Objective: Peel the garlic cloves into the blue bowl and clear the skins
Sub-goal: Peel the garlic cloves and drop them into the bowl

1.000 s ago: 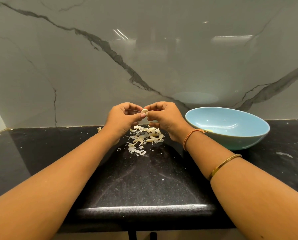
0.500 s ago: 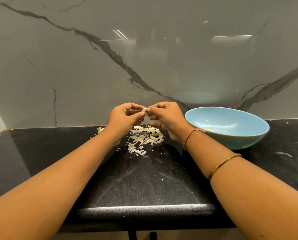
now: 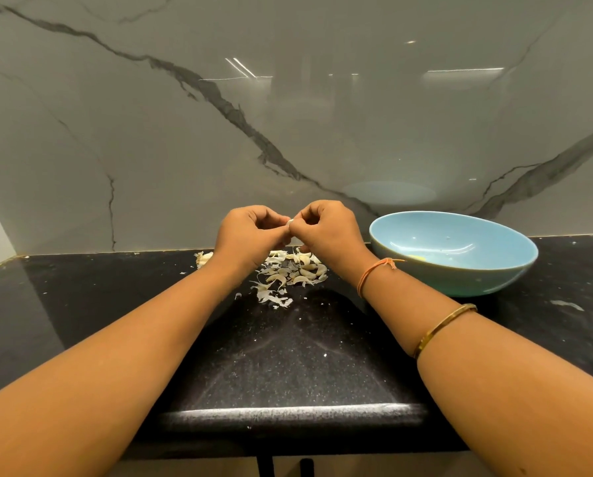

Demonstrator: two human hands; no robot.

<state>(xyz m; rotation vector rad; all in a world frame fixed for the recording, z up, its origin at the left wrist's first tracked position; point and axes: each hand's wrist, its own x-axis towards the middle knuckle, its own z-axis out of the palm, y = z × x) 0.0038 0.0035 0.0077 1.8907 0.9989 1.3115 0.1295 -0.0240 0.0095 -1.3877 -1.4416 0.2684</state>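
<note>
Both curled hands, left hand point(image 3: 245, 232) and right hand point(image 3: 329, 227), pinch one garlic clove point(image 3: 291, 222).

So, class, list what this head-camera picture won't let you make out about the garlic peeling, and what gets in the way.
Head view:
Garlic clove, pinched between left hand and right hand: fingers cover most of it, so remaining skin is unknowable.
Blue bowl: its near wall hides the bottom; clove count unknown.
Pale lump by the left hand: partly covered, bulb or skins unclear.
Skin pile: too small to spot any unpeeled cloves.
</note>
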